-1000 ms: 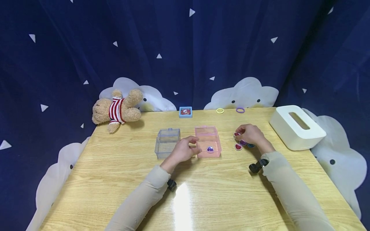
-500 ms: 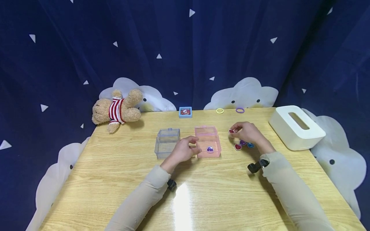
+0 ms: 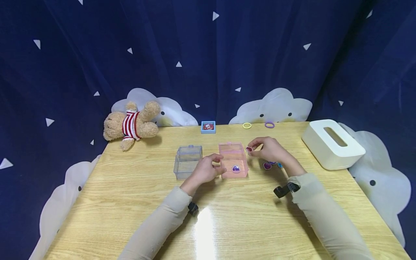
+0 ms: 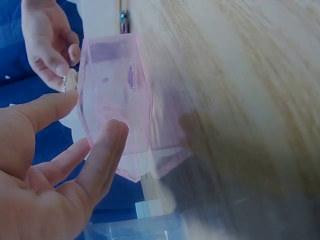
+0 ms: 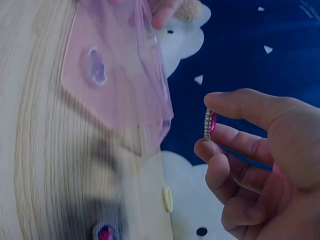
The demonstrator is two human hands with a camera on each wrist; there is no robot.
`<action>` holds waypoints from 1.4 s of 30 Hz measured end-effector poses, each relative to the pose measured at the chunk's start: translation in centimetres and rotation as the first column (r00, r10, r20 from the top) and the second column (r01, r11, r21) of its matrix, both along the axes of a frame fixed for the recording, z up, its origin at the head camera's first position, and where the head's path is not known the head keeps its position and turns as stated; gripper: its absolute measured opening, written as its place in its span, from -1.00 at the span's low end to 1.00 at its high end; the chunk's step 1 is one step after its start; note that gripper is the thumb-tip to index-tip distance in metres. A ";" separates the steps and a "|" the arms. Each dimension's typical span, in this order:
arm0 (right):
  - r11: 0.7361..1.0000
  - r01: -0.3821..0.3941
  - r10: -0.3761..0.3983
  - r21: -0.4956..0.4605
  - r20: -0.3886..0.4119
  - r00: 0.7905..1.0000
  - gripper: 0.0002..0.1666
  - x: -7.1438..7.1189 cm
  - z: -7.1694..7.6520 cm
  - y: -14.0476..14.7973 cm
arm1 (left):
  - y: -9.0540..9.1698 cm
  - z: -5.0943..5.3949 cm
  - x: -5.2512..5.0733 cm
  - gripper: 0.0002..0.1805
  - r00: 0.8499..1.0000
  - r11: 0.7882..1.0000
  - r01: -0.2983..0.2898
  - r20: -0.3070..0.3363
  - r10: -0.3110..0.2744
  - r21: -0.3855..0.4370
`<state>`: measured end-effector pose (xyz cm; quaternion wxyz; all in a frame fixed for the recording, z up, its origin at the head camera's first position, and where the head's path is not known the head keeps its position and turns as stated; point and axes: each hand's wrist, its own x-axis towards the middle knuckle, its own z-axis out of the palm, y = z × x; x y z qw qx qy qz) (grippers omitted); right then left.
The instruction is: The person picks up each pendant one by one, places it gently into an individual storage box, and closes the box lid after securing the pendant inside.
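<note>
In the head view my right hand (image 3: 272, 150) pinches a red heart-shaped gem (image 3: 248, 148) with a silver beaded edge, just off the right side of a pink see-through box (image 3: 238, 173). The right wrist view shows that gem (image 5: 209, 124) edge-on between thumb and fingertip. My left hand (image 3: 205, 169) touches the box's left side with extended fingers, apart from one another. The box's lid stands open, and a purple heart gem (image 3: 236, 168) lies inside. Several more gems (image 3: 267, 166) rest on the table, partly hidden below my right hand.
A blue-grey see-through box (image 3: 189, 155) stands open left of the pink one. Behind are a small blue framed square (image 3: 208, 127), a yellow ring (image 3: 247, 125) and a purple ring (image 3: 269, 125). A teddy bear (image 3: 130, 122) lies far left; a white tissue box (image 3: 334, 144) stands right.
My right hand has lifted the red gem from the group and carried it left to the pink box's edge. My left hand has stayed in place.
</note>
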<state>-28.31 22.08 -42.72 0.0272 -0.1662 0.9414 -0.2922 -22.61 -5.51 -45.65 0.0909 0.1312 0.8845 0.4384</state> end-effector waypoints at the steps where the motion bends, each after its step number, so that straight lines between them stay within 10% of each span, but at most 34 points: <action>1: 1.000 -0.009 0.009 -0.006 0.005 1.000 -0.69 0.1 0.1 -0.3 | 0.0 0.0 0.0 -0.45 1.000 1.000 -0.002 -0.001 0.002 -0.002; 27: 0.984 -0.171 0.175 -0.044 0.111 0.978 -0.72 0.8 -1.9 -3.9 | 0.1 0.0 -0.1 -0.44 1.000 1.000 -0.011 0.002 0.011 0.003; 42: 0.990 -0.121 0.113 0.065 0.121 0.986 -0.72 0.9 -2.7 -5.0 | 0.1 -0.1 -0.2 -0.44 1.000 1.000 -0.011 -0.008 0.011 -0.014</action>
